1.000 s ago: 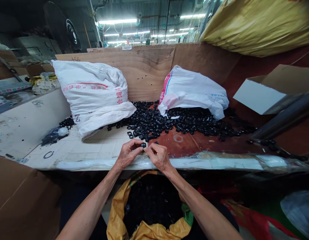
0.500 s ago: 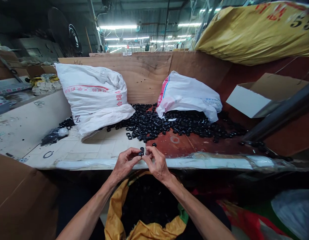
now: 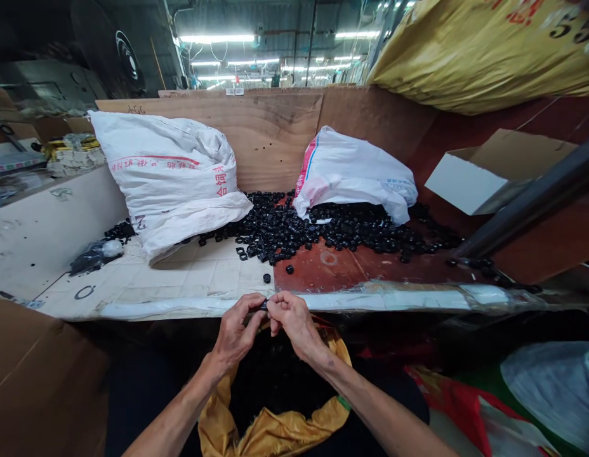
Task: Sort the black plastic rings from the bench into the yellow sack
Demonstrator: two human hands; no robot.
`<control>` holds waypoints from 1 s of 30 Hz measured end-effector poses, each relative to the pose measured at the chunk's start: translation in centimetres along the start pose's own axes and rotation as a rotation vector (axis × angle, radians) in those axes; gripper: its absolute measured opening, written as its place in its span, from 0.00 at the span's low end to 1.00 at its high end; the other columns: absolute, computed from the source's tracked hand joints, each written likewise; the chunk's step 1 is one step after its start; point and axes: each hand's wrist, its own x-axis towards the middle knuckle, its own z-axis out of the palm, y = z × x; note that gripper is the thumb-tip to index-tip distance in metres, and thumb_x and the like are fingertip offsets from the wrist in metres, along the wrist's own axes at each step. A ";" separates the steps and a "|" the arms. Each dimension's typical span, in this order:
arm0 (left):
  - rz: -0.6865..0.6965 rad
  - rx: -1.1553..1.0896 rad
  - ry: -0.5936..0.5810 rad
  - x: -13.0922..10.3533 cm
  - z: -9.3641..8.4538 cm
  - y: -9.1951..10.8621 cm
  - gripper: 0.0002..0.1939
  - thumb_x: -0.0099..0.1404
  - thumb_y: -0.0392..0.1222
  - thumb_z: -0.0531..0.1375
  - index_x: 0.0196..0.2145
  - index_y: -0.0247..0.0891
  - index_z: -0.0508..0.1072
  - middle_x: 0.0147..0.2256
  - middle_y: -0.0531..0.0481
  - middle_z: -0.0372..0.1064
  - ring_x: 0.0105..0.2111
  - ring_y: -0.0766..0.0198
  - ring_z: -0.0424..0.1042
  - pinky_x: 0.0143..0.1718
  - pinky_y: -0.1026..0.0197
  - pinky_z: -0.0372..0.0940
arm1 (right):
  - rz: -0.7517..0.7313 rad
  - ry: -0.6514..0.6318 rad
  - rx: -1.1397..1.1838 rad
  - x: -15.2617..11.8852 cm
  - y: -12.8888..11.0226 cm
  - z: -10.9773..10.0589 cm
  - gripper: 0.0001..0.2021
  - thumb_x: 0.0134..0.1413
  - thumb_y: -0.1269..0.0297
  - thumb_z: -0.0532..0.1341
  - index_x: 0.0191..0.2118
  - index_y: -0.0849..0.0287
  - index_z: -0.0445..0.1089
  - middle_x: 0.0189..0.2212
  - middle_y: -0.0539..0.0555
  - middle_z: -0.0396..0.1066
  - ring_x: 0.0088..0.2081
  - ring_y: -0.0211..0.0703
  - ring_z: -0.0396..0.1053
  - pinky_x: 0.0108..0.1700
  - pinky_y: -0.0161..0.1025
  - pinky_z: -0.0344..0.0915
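My left hand [image 3: 236, 327] pinches a small black plastic part [image 3: 263, 305] between thumb and forefinger, above the table's front edge. My right hand [image 3: 294, 322] meets it there, its thumb and forefinger closed on the part's right end. Most of the part is hidden by fingers. Below the hands, a yellow woven sack [image 3: 275, 431] stands with its mouth gaping and dark contents inside. Just beyond the hands, two loose black pieces, a round one [image 3: 266, 278] and another [image 3: 289, 269], lie on the tabletop.
A heap of small black parts [image 3: 275, 228] spreads across the table [image 3: 204, 279]. White sacks lean at the left [image 3: 175, 171] and right [image 3: 356, 171] of it. An open carton [image 3: 470, 184] and a dark metal bar [image 3: 532, 197] are at the right, under a large yellow sack [image 3: 480, 57].
Both hands have dropped slightly toward me with the part, uncovering the round black piece on the tabletop. My right fingers have curled in closer. The whole view has shifted a little.
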 end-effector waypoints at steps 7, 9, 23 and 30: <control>-0.210 0.273 -0.244 4.2 -4.7 -0.2 0.08 0.64 0.44 0.63 0.37 0.38 0.78 0.34 0.49 0.77 0.35 0.59 0.76 0.39 0.60 0.69 | -0.417 0.068 -0.751 4.2 -0.8 -2.3 0.04 0.54 0.65 0.64 0.36 0.59 0.73 0.32 0.53 0.72 0.33 0.43 0.70 0.37 0.37 0.66; -0.331 0.447 0.007 7.3 -5.4 -1.6 0.10 0.64 0.44 0.61 0.39 0.36 0.77 0.32 0.49 0.76 0.31 0.59 0.75 0.36 0.59 0.68 | -0.520 0.050 -0.909 6.3 -0.5 -2.2 0.12 0.55 0.69 0.65 0.46 0.59 0.73 0.42 0.57 0.70 0.37 0.44 0.70 0.40 0.38 0.67; -0.056 0.517 -0.139 9.2 -2.0 -4.7 0.15 0.62 0.37 0.62 0.47 0.40 0.71 0.39 0.49 0.76 0.37 0.59 0.76 0.43 0.58 0.69 | -0.529 0.077 -0.488 8.6 1.6 -2.7 0.09 0.54 0.72 0.62 0.41 0.59 0.76 0.37 0.54 0.73 0.32 0.39 0.70 0.35 0.35 0.67; 0.079 0.280 -0.100 7.5 -1.2 -4.5 0.14 0.62 0.33 0.61 0.46 0.39 0.70 0.39 0.49 0.74 0.34 0.65 0.75 0.41 0.61 0.71 | -0.572 0.060 -0.328 7.9 1.5 -2.8 0.08 0.56 0.67 0.64 0.42 0.57 0.75 0.35 0.52 0.74 0.33 0.40 0.71 0.37 0.36 0.68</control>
